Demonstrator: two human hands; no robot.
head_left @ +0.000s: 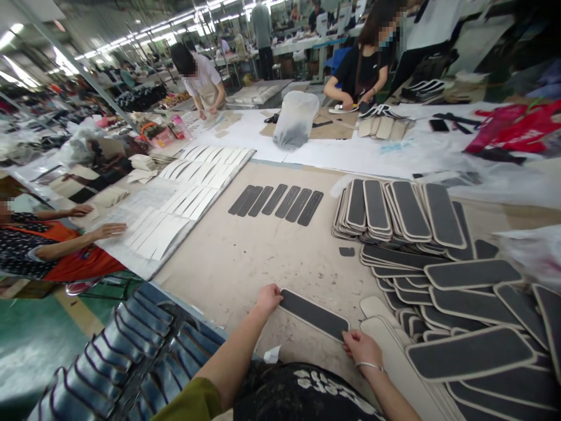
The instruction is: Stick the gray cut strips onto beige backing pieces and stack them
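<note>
A long dark panel with a pale border [313,313] lies slanted over the tabletop near my body, held at both ends. My left hand [268,299] pinches its upper left end. At the lower right end, the fingers of my right hand [362,346] grip the corner; a bracelet circles that wrist. Just right of my right hand rests a stack of plain beige pieces [394,351]. Beyond it, bordered dark panels [471,354] are heaped loosely, with neater stacks [407,210] behind. Several thin dark strips [284,202] lie in a row farther back on the beige table [219,263].
A small dark piece [346,251] and a white scrap [272,354] lie on the table. White strips [184,199] cover the left table, beside a person's hands [109,230]. A plastic bag [295,120] stands at the back, where other people work. Blue curved pieces [118,345] fill the lower left.
</note>
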